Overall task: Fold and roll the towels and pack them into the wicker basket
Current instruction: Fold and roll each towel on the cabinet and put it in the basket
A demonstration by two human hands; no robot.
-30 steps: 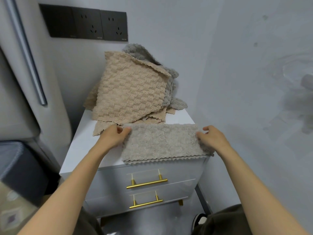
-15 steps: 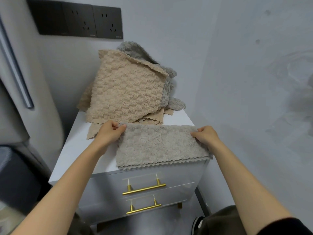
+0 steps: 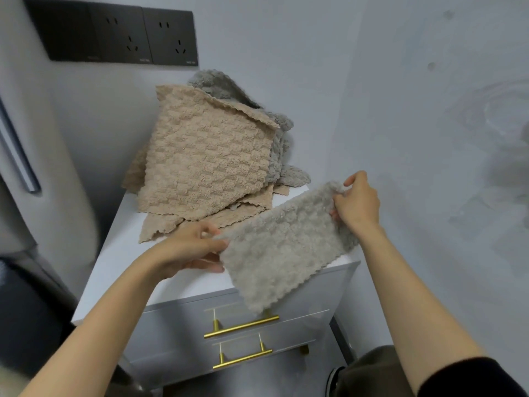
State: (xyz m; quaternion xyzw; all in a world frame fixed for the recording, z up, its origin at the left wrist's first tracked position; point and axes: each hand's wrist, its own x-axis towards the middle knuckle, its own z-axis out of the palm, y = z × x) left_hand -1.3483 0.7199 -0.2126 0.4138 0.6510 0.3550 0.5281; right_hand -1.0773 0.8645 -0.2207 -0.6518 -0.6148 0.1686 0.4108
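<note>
A folded grey fluffy towel (image 3: 282, 247) is lifted off the white cabinet top (image 3: 120, 253) and tilted, its right end higher. My left hand (image 3: 190, 249) pinches its near-left corner and my right hand (image 3: 356, 206) pinches its upper right corner. Behind it a heap of beige towels (image 3: 206, 159) leans against the wall, with darker grey towels (image 3: 274, 138) behind and to the right of it. No wicker basket is in view.
The white cabinet has two drawers with gold handles (image 3: 242, 326). Black wall sockets (image 3: 120, 35) sit above the heap. A grey wall closes the right side. My knee (image 3: 372, 373) and a shoe show at the bottom right.
The grey towel lay flat on the cabinet's front edge under both hands. Now both hands have raised it, the right end higher and farther back, so it hangs slanted.
</note>
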